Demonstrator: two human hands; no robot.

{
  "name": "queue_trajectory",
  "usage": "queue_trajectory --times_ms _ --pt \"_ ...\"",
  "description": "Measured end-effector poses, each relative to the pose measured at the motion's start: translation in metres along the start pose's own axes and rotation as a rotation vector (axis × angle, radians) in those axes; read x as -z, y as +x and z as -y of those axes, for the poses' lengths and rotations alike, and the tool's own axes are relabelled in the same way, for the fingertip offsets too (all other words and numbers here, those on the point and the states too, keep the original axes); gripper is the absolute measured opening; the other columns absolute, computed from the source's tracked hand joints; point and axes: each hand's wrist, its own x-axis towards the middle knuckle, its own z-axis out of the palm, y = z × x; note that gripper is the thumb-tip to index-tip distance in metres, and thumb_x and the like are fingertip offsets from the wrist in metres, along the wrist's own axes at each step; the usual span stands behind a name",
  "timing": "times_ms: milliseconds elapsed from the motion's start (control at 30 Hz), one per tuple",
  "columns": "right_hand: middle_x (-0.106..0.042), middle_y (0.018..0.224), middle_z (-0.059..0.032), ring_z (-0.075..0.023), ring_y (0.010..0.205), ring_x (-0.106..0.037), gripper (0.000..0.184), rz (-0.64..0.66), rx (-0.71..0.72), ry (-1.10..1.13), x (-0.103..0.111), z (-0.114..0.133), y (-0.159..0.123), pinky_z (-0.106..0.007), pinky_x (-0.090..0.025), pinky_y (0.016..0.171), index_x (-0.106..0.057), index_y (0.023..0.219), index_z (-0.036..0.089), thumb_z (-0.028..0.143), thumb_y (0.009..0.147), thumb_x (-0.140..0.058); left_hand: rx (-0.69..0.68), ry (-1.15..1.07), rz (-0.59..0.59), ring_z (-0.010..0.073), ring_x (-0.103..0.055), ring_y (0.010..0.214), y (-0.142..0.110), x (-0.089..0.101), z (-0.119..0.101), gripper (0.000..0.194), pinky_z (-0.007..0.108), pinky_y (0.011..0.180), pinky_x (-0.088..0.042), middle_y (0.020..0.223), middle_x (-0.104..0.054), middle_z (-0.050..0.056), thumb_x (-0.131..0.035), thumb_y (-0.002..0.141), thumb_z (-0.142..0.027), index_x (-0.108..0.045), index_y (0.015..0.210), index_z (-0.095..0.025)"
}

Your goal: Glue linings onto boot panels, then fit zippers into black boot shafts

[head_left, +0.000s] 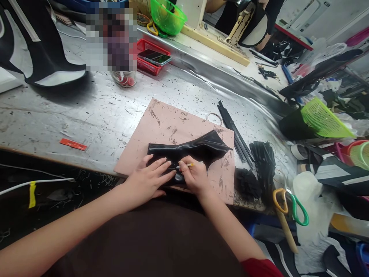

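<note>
A glossy black leather piece [187, 148], shaped like a boot shaft, lies folded on a pinkish board [170, 119] at the table's near edge. My left hand [154, 175] rests on its left part, fingers spread flat and pressing it down. A slim pen [190, 165], white with a yellow band, is pinched in my right hand [194, 175]. Its tip points left and touches or nearly touches the leather beside my left fingertips. Faint light marks show on the leather near the tip. My right palm covers some of the leather's lower right.
Black strips [235, 132] and a tape ring [215, 119] lie right of the board. Scissors [294, 206] with orange and green handles sit farther right. A phone [155, 56] lies on a red basket [150, 69] at the back. An orange-red strip [73, 144] is at left.
</note>
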Motion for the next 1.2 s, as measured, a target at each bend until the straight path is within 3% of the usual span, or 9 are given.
queue_trajectory --times_ms 367,433,500,600,700,800,867,967,1200 --pt "-0.055 0.057 0.0017 -0.0109 0.051 -0.053 0.022 -0.032 -0.037 0.092 -0.003 0.002 -0.002 -0.022 -0.041 0.052 -0.052 0.068 0.02 0.029 0.085 -0.042 0.004 -0.012 -0.003 0.0267 -0.044 0.119 0.002 -0.002 -0.001 0.052 0.048 0.104 -0.016 0.128 -0.05 0.009 -0.065 0.071 -0.042 -0.052 0.119 -0.026" --pt "-0.055 0.058 0.0015 -0.0114 0.051 -0.053 0.023 -0.149 -0.059 0.195 0.004 0.005 -0.007 -0.023 -0.041 0.051 -0.051 0.068 0.02 0.031 0.086 -0.04 -0.028 -0.031 -0.036 0.0267 -0.044 0.119 -0.001 0.001 0.001 0.052 0.047 0.104 -0.019 0.127 -0.051 0.009 -0.064 0.071 -0.043 -0.052 0.118 -0.024" --pt "-0.052 0.057 0.001 -0.0126 0.052 -0.052 0.03 -0.393 -0.054 0.241 0.019 0.003 -0.012 -0.025 -0.042 0.052 -0.047 0.064 0.021 0.035 0.087 -0.034 -0.057 -0.078 -0.12 0.0254 -0.045 0.118 -0.007 0.007 0.005 0.046 0.043 0.102 -0.026 0.124 -0.054 0.009 -0.06 0.074 -0.044 -0.054 0.114 -0.021" --pt "-0.043 0.05 0.0022 -0.0144 0.05 -0.047 0.035 -0.614 -0.203 -0.015 0.055 -0.015 -0.017 -0.028 -0.04 0.053 -0.039 0.058 0.022 0.041 0.086 -0.028 0.199 -0.134 -0.323 0.0231 -0.054 0.105 -0.013 0.02 0.015 0.035 0.036 0.091 -0.04 0.105 -0.063 0.01 -0.05 0.08 -0.044 -0.059 0.1 -0.017" --pt "-0.043 0.05 0.0019 -0.0176 0.051 -0.047 0.028 -0.319 -0.583 -0.433 0.085 -0.04 -0.018 -0.03 -0.037 0.054 -0.045 0.066 0.022 0.045 0.081 -0.04 0.59 -0.231 -0.201 0.0216 -0.06 0.083 -0.006 0.029 0.025 0.039 0.032 0.072 -0.047 0.088 -0.064 0.007 -0.045 0.078 -0.053 -0.058 0.091 -0.018" --pt "-0.056 0.068 -0.0044 -0.0222 0.065 -0.054 0.019 -0.193 -0.66 -0.583 0.089 -0.051 -0.015 -0.033 -0.039 0.06 -0.052 0.086 0.019 0.035 0.076 -0.045 0.669 -0.388 0.069 0.0229 -0.06 0.086 0.008 0.031 0.027 0.037 0.03 0.071 -0.048 0.093 -0.064 0.005 -0.051 0.073 -0.051 -0.059 0.094 -0.021" --pt "-0.059 0.082 -0.007 -0.0225 0.074 -0.056 0.023 -0.245 -0.513 -0.488 0.08 -0.049 -0.012 -0.034 -0.042 0.064 -0.052 0.094 0.018 0.026 0.072 -0.046 0.676 -0.495 0.085 0.0248 -0.059 0.094 0.015 0.029 0.026 0.037 0.031 0.076 -0.048 0.1 -0.064 0.005 -0.053 0.072 -0.044 -0.058 0.101 -0.022" --pt "-0.06 0.085 -0.0072 -0.0236 0.079 -0.057 0.023 -0.145 -0.321 -0.222 0.063 -0.037 -0.008 -0.037 -0.045 0.07 -0.055 0.089 0.018 0.027 0.068 -0.052 0.673 -0.742 0.036 0.0281 -0.057 0.101 0.018 0.028 0.022 0.042 0.039 0.084 -0.047 0.106 -0.064 0.008 -0.055 0.07 -0.043 -0.057 0.104 -0.018" --pt "-0.067 0.079 -0.0043 -0.0253 0.082 -0.063 0.028 -0.093 -0.292 0.472 0.044 -0.016 -0.018 -0.038 -0.052 0.069 -0.06 0.094 0.024 0.022 0.067 -0.055 0.658 -1.584 0.08 0.0283 -0.06 0.098 -0.018 0.043 0.008 0.056 0.041 0.087 -0.047 0.104 -0.066 0.011 -0.058 0.065 -0.035 -0.053 0.117 -0.016"
